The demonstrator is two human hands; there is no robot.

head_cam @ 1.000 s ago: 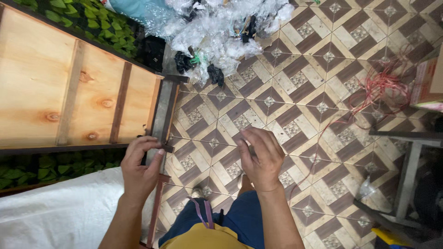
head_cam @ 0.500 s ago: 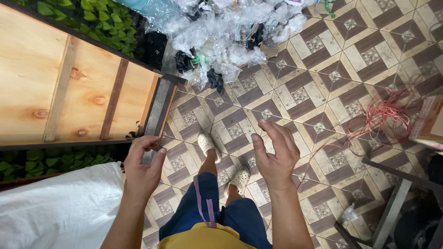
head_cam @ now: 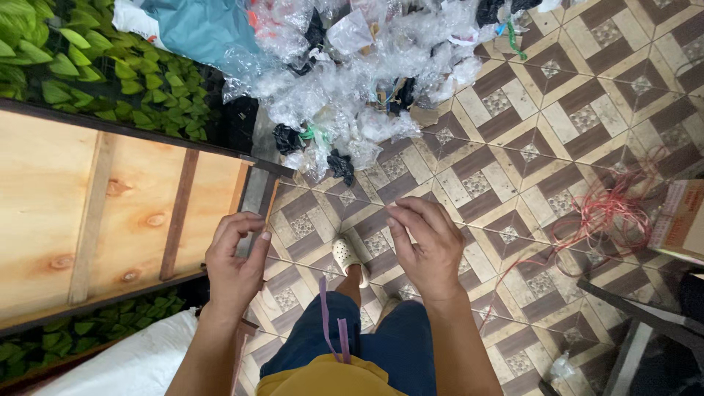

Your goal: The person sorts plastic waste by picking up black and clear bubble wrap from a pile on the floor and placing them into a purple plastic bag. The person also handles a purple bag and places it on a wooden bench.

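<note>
The person stands on a tiled floor [head_cam: 513, 154] and holds both hands up in front of the body. The left hand [head_cam: 235, 257] has its fingers curled in, and the thumb and first finger meet at the tips like a little pinch. The right hand [head_cam: 425, 246] is curled the same way, with its fingertips bent toward the left hand. The hands are near each other but do not touch. It looks like small finger work on something very thin. I cannot tell if anything is really held between the fingertips.

The nearest things are two purple strips [head_cam: 331, 323]. They hang down at the waist, just below and between the hands, over the blue shorts [head_cam: 396, 345]. No hand touches them.

Work this small calls for slow, careful fingertips and a steady pinch.

A white shoe [head_cam: 347, 257] shows on the floor between the hands. A wooden board [head_cam: 95, 213] lies to the left, with green leaves [head_cam: 88, 73] past it. A big pile of clear plastic bags [head_cam: 352, 95] sits ahead. A tangle of red string [head_cam: 609, 213] lies on the floor to the right, well apart from the hands, beside a cardboard box [head_cam: 678, 220].
</note>
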